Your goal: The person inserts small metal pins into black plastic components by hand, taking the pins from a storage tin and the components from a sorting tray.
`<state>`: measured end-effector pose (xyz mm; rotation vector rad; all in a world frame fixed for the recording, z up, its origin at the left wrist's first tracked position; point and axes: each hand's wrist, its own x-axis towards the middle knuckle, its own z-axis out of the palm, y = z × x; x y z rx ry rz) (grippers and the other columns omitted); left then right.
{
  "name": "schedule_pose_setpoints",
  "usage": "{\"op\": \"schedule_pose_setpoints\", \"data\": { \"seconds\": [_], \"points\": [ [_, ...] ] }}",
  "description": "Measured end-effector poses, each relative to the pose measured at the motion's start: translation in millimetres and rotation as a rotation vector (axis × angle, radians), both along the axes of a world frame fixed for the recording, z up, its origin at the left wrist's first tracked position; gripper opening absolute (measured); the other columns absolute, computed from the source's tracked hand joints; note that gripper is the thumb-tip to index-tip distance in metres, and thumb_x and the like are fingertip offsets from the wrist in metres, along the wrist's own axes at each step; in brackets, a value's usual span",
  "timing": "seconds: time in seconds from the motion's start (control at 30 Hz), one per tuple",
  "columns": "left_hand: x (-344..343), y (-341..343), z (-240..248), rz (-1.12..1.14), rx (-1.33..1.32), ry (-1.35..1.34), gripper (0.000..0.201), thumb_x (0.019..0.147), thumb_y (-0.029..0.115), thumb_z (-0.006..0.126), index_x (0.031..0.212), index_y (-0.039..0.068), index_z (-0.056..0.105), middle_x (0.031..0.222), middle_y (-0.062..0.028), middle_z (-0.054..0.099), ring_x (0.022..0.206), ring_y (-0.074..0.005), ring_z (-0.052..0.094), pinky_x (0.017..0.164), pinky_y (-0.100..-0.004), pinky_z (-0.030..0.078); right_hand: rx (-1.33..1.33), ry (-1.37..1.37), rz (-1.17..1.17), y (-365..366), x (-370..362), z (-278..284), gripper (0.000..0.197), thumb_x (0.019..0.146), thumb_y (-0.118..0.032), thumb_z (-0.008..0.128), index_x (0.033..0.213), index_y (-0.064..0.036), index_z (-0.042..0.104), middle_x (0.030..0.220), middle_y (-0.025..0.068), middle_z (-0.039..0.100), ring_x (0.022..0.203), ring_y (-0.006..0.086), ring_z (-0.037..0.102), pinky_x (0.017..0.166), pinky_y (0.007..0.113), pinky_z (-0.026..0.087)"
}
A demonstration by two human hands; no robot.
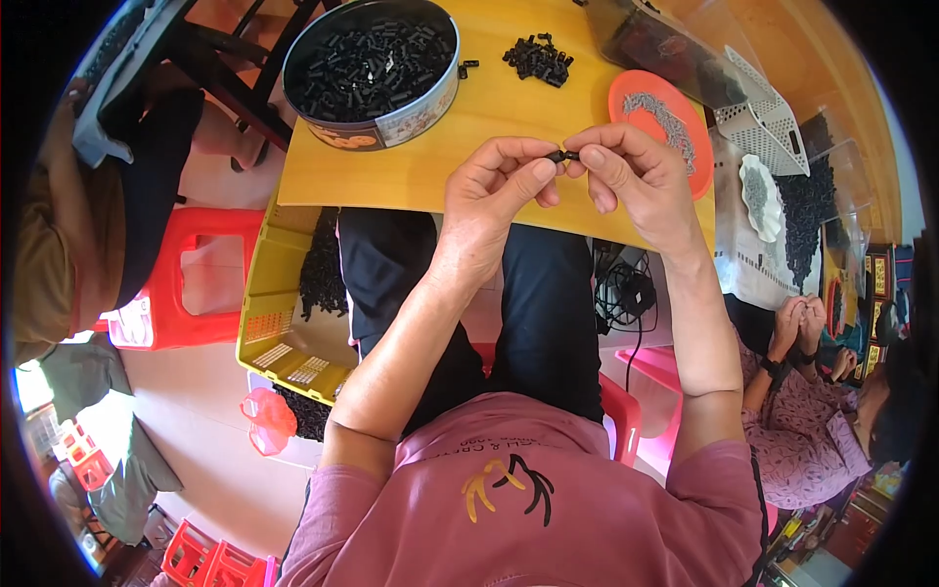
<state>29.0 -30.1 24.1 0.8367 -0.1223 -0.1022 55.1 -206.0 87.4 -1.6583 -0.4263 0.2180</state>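
Note:
Above the near edge of the yellow table (381, 181), my two hands meet fingertip to fingertip. My left hand (486, 191) pinches a small black plastic part (556, 157) between thumb and forefinger. Closed in the same way, my right hand (641, 186) grips a second small black piece (572, 156), end to end with the first. Whether the two are joined, I cannot tell. A round tin (416, 125) full of similar black parts stands to the left. Beyond my hands lies a loose pile of black parts (538, 61). A red oval plate (700, 157) with small grey pieces (657, 115) sits beside my right hand.
A yellow plastic crate (256, 284) with black parts is on the floor at left, by a red stool (186, 284). A clear bin (655, 44) and white perforated basket (763, 117) stand far right. Another person's hands (797, 323) work at right; someone sits at left.

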Motion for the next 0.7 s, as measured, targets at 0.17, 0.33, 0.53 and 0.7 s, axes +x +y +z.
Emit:
{"op": "schedule_pose_setpoints", "data": {
  "seconds": [0.17, 0.33, 0.53, 0.7],
  "points": [
    [-2, 3, 2, -0.008, 0.086, -0.026, 0.019, 0.092, 0.007, 0.064, 0.110, 0.000, 0.063, 0.095, -0.0091, 0.067, 0.080, -0.0131, 0.059, 0.078, -0.0269, 0.049, -0.063, 0.072, 0.038, 0, -7, 14, 0.020, 0.097, -0.014, 0.059, 0.109, 0.0014, 0.065, 0.081, 0.0017, 0.064, 0.058, 0.0032, 0.048, 0.053, 0.018, 0.041],
    [-4, 2, 4, -0.021, 0.130, -0.063, 0.017, 0.091, 0.006, 0.066, 0.107, 0.000, 0.064, 0.090, -0.0053, 0.067, 0.078, -0.0110, 0.062, 0.074, -0.0244, 0.051, -0.173, 0.044, 0.022, 0, -11, 22, 0.022, 0.099, -0.014, 0.056, 0.115, -0.0005, 0.062, 0.081, 0.0009, 0.061, 0.059, 0.0025, 0.047, 0.053, 0.018, 0.039],
    [-10, -1, 10, -0.028, 0.227, -0.072, 0.016, 0.092, 0.006, 0.065, 0.106, 0.000, 0.065, 0.089, -0.0046, 0.067, 0.078, -0.0106, 0.063, 0.072, -0.0235, 0.051, -0.375, -0.168, -0.045, 5, -20, 26, 0.021, 0.096, -0.012, 0.057, 0.114, -0.0024, 0.063, 0.084, 0.0045, 0.063, 0.069, 0.0127, 0.059, 0.060, 0.027, 0.047],
    [-13, -1, 16, 0.025, 0.319, -0.087, 0.016, 0.092, 0.008, 0.065, 0.106, 0.000, 0.065, 0.089, -0.0043, 0.068, 0.080, -0.0106, 0.063, 0.069, -0.0217, 0.049, -0.643, -0.648, -0.059, 12, -24, 23, 0.027, 0.086, 0.003, 0.058, 0.112, -0.0022, 0.061, 0.085, 0.0138, 0.061, 0.073, 0.0298, 0.063, 0.062, 0.036, 0.051]
  ]
}}
